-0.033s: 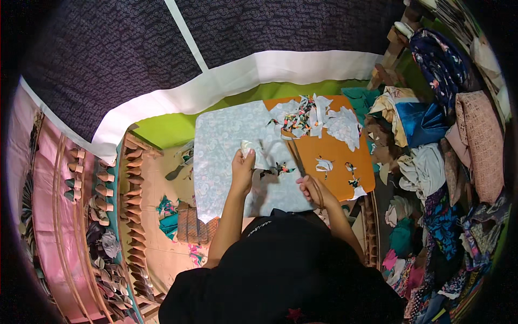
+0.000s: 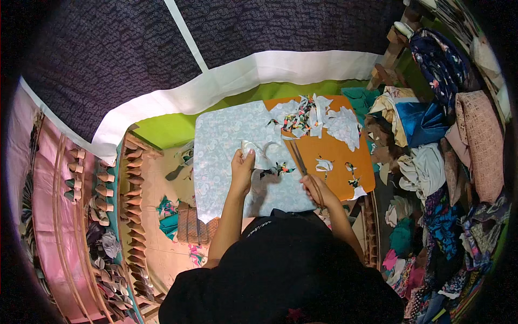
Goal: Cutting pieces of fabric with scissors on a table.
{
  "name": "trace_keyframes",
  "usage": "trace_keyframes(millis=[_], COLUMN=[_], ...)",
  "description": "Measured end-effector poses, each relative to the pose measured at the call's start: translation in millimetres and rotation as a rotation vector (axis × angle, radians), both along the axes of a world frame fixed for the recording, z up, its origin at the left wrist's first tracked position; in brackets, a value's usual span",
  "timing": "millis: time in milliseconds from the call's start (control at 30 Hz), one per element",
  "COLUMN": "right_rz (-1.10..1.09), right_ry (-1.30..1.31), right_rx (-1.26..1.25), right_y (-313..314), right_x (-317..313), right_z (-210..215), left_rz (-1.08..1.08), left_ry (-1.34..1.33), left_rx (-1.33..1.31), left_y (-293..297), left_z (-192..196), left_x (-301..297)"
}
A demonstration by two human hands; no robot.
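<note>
Over an orange desk (image 2: 332, 150), through the head camera, we saw our left hand (image 2: 242, 167) pinching a pale piece of cloth (image 2: 251, 148) between thumb and fingers. Our right hand (image 2: 312, 187) gripped the handles of long scissors (image 2: 301, 164), the blades slightly parted and pointing away from us, just right of that piece. Pale blue patterned cloth (image 2: 218, 146) covered the desk's left part, with a dark floral scrap (image 2: 284, 168) between our hands. Floral and white offcuts (image 2: 304, 121) lay heaped at the far right. Crumpled fabrics (image 2: 423, 170) filled our right side; pointed shoe-like forms (image 2: 135, 208) lined our left.
</note>
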State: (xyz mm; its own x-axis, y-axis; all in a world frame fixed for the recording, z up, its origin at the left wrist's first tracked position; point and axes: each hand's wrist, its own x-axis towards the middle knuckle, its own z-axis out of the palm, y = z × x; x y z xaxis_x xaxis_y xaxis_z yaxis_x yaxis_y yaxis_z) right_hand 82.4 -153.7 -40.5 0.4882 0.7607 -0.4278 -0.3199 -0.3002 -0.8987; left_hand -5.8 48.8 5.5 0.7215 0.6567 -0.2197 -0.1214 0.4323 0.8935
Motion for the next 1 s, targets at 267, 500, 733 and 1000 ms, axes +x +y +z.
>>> trace_keyframes(millis=[267,500,733,1000], right_rz=[0.323,0.261,0.277,0.221], right_ry=[-0.442,0.168,0.178,0.146], right_rx=[-0.161,0.046,0.063,0.035], right_y=[-22,-11,1,20], right_x=[3,-21,-25,-38], right_z=[37,48,35,35], left_rz=[-0.036,0.044,0.033,-0.024], left_ry=[0.094,0.149,0.121,0.130], left_rx=[0.230,0.519,0.483,0.434], left_y=[13,8,2,-1], left_z=[-20,-21,-13,-21], left_x=[-7,-1,-3,-8])
